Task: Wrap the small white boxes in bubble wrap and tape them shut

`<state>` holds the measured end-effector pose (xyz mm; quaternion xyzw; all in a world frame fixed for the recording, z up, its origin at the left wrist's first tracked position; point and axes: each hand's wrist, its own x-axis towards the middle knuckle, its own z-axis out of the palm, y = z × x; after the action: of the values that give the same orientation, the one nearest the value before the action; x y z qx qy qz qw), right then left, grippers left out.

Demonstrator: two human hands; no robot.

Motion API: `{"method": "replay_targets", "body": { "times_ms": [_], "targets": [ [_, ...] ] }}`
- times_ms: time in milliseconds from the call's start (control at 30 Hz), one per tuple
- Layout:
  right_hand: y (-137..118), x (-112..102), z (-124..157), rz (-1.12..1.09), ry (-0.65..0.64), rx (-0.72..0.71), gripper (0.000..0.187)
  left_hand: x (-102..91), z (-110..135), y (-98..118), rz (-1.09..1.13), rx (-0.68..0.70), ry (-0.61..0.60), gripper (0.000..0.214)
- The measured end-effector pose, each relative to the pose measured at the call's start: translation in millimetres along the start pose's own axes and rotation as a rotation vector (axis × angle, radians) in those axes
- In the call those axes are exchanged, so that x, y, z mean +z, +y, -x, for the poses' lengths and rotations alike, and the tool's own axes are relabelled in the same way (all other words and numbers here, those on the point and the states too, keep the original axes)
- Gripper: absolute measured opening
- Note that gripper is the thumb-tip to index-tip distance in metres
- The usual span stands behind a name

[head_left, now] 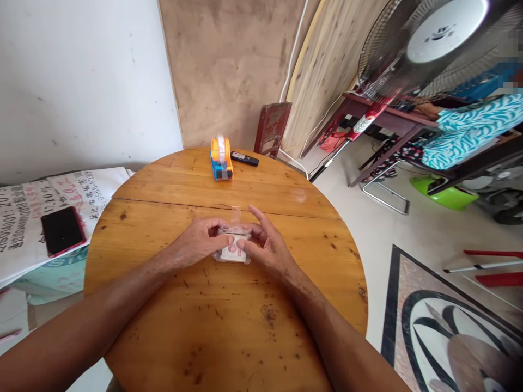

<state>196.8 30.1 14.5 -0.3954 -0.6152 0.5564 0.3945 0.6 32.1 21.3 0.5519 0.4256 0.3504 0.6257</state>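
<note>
A small white box with red print (233, 253), wrapped in clear plastic, is at the middle of the round wooden table (229, 326). My left hand (201, 239) grips its left side, thumb on the top face. From the right, my right hand (267, 245) pinches the wrapped box with thumb and fingers, one finger raised. A strip of clear tape (236, 213) sticks up from the far edge of the wrapping. Beyond the hands stands a blue and orange tape dispenser (221, 159) with a roll in it.
Beside the dispenser lies a dark remote control (244, 158). A black phone (62, 231) rests on printed sacks at the left. A wooden chair (273, 128) touches the table's far side. At the right are a large fan (447, 30) and a seated person in a patterned sleeve (474, 128).
</note>
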Motion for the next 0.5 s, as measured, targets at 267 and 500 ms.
{"method": "replay_targets", "body": {
  "times_ms": [267, 500],
  "targets": [
    [-0.9, 3.8, 5.1, 0.337, 0.007, -0.124, 0.072, 2.0, 2.1, 3.4, -0.163, 0.012, 0.034, 0.022],
    [0.3, 9.1, 5.8, 0.633, 0.074, -0.199, 0.066, 0.3, -0.5, -1.8, -0.197, 0.088, 0.062, 0.028]
  ]
}}
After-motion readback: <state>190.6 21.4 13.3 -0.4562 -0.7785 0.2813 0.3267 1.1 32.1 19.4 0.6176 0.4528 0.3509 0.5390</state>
